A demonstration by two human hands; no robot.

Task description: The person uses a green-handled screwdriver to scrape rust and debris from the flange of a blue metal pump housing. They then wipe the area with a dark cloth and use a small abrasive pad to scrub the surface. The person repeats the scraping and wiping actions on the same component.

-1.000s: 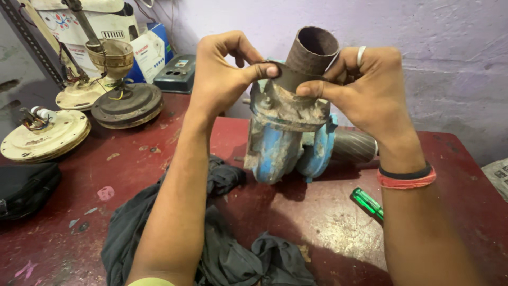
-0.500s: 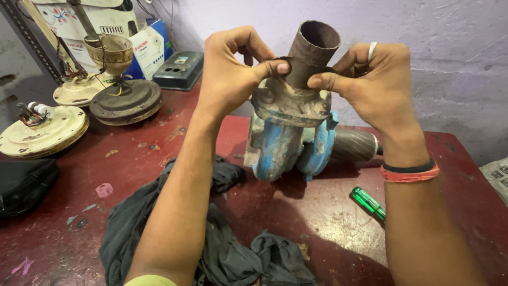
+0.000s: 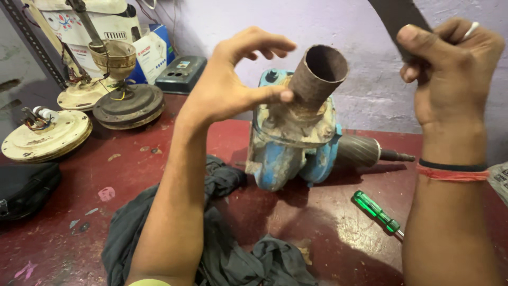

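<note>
- While it stands on the dark red worktop [image 3: 69, 212], the blue pump body [image 3: 288, 153] has a rusty pipe stub [image 3: 317, 77] rising tilted from its grimy top flange, open mouth toward the camera.
- Left hand [image 3: 233, 87] is spread in a loose curve, thumb tip touching the side of the pipe stub, the other fingers arched above it and gripping nothing.
- Right hand [image 3: 450, 69] is raised well off to the right of the pump, closed around a flat dark strip [image 3: 397, 18] that runs out of the top edge; a ring shows on 1 finger, and 2 bands, 1 black and 1 red, sit on the wrist.
- Behind the pump, a ribbed grey shaft end [image 3: 365, 151] pokes out to the right.
- Near it on the worktop lies a green-handled screwdriver [image 3: 377, 212].
- Crumpled dark cloth [image 3: 227, 249] lies in front, under the left forearm.
- Far left, 2 cream fan motor housings [image 3: 45, 135] and a dark round one [image 3: 127, 106] rest by the wall, with a grey box [image 3: 180, 74] behind.
</note>
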